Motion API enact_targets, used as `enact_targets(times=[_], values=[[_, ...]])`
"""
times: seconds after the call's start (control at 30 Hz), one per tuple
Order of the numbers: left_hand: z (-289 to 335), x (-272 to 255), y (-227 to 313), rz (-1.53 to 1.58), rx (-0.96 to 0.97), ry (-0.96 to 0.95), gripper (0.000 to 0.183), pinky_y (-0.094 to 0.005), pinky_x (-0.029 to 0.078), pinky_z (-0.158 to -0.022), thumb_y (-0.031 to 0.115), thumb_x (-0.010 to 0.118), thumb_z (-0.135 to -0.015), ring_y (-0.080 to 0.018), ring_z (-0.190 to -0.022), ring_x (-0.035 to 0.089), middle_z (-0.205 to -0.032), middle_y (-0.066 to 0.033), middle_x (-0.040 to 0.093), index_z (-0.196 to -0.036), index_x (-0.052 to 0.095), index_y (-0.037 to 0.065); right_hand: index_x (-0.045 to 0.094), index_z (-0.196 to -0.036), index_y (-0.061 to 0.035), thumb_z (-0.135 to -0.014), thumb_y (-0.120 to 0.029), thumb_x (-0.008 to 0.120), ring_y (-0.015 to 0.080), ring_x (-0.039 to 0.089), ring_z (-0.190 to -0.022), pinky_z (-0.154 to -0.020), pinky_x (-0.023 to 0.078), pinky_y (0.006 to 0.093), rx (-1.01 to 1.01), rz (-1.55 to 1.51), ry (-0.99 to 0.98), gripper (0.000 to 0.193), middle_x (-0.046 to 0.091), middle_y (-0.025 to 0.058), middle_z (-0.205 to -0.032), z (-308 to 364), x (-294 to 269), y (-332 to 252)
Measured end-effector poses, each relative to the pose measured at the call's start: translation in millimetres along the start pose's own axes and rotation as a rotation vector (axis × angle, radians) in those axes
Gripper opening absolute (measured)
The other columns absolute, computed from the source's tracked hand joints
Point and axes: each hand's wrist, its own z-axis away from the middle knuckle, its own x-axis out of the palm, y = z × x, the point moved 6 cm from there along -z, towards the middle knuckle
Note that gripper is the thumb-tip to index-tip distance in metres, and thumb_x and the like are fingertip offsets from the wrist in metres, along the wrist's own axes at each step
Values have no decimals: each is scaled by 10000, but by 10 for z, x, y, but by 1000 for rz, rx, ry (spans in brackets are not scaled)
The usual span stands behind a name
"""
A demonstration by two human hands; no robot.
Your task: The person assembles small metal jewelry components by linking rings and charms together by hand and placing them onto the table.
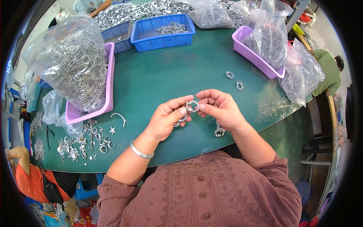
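Both my hands meet over the near middle of the green table. Between thumb and fingers, my left hand [162,118] pinches a silvery metal ring [194,106] with a small fitting at its left side. More silvery ring pieces [180,122] show under the left fingers, partly hidden. My right hand [223,109] has its fingers closed at the ring's right edge, the thumb tip against it. Below the right hand lies a small cluster of linked metal rings [219,131]. Farther off to the right are two small ring pieces [229,74] on the tabletop.
Loose rings, stars and small parts [81,145] lie at left, with dark pliers [48,137] beyond. Purple trays [109,85] with bags of metal links [77,68] stand left and far right. A blue bin [162,45] and heaped parts are at the back. Other people sit around the table.
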Motion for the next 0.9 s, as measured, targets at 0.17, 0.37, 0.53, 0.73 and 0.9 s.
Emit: enact_targets(times=[0.17, 0.37, 0.53, 0.73, 0.9], values=[[-8, -1, 8, 17, 19, -10, 382, -204, 456, -588, 122, 534, -873, -108, -767, 568, -1005, -54, 587, -1238, 467, 29, 516, -1078, 37, -810, -18, 599, 87, 561, -752, -680, 478, 212, -8, -11, -1, 285, 583, 52, -875, 6, -2, -18], [-4, -1, 5, 4, 7, 38, 341, -203, 456, -574, 129, 543, -868, -108, -751, 575, -975, -57, 597, -1190, 495, 26, 512, -1086, 35, -807, -1, 597, 84, 560, -797, -717, 475, 210, -32, 14, 2, 295, 580, 55, -895, 15, -15, -41], [6, -35, -35, -17, -43, 70, 202, -203, 449, -547, 181, 538, -877, -109, -691, 582, -875, -55, 619, -1009, 563, 30, 508, -1092, 32, -813, -2, 591, 90, 563, -832, -741, 469, 206, -93, 97, -1, 293, 582, 56, -912, 35, -5, -31], [-4, -48, -65, -42, -78, 80, 221, -201, 437, -524, 273, 535, -886, -104, -653, 578, -794, -47, 614, -892, 563, 53, 540, -1070, 17, -810, -3, 590, 109, 573, -855, -748, 473, 237, -277, 360, 22, 266, 608, 68, -913, 55, 9, -92], [0, -49, -59, -107, -64, 97, 185, -205, 434, -529, 239, 561, -875, -101, -656, 570, -800, -37, 610, -904, 571, 57, 547, -1057, 9, -792, 8, 597, 133, 597, -826, -728, 483, 256, -419, 535, 22, 270, 619, 81, -898, 85, 47, -167]])
